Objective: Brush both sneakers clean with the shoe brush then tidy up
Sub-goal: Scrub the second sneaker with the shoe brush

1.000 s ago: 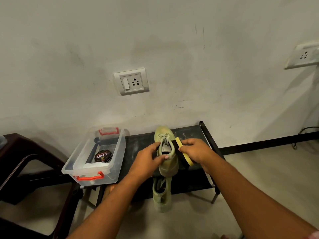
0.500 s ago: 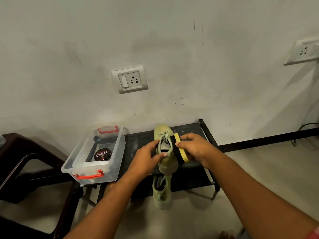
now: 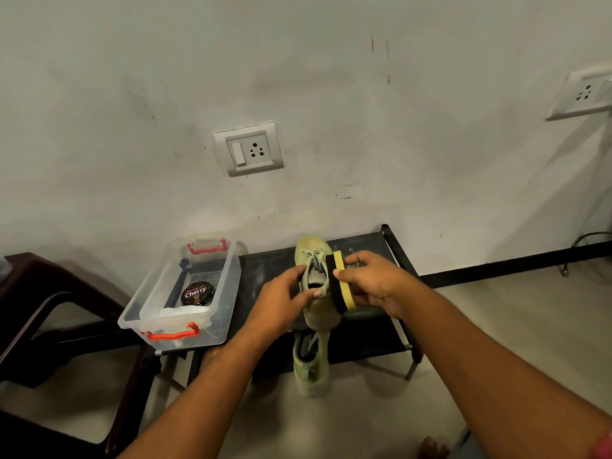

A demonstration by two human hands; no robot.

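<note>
A scuffed wall [image 3: 331, 77] fills the view from 9 through 12 to 3 o'clock, and pale floor [image 3: 496, 326] lies open at 4 o'clock. A dark chair [image 3: 49, 309] crowds 8 o'clock, cut off by the frame, its arm close to the low black desk [image 3: 265, 273], which stands against the wall at 6 o'clock. A clear box [image 3: 218, 329] with red handles sits on the desk's left end, overhanging the front edge; the bare top right of it is the free room. The left hand [image 3: 281, 299] grips the collar of a green sneaker [image 3: 319, 309] held above the desk, toe at 12 o'clock. The right hand [image 3: 374, 283] is curled round the brush [image 3: 342, 283], its black face against the sneaker's right side. The other sneaker [image 3: 309, 369] lies at 6 o'clock of the first, past the front edge, its top hidden; what it rests on is unclear. A Cherry tin [image 3: 197, 293] lies in the box beside something white, hard to make out. One socket [image 3: 249, 149] is at 12 o'clock and another [image 3: 579, 94] at 2, cropped.
</note>
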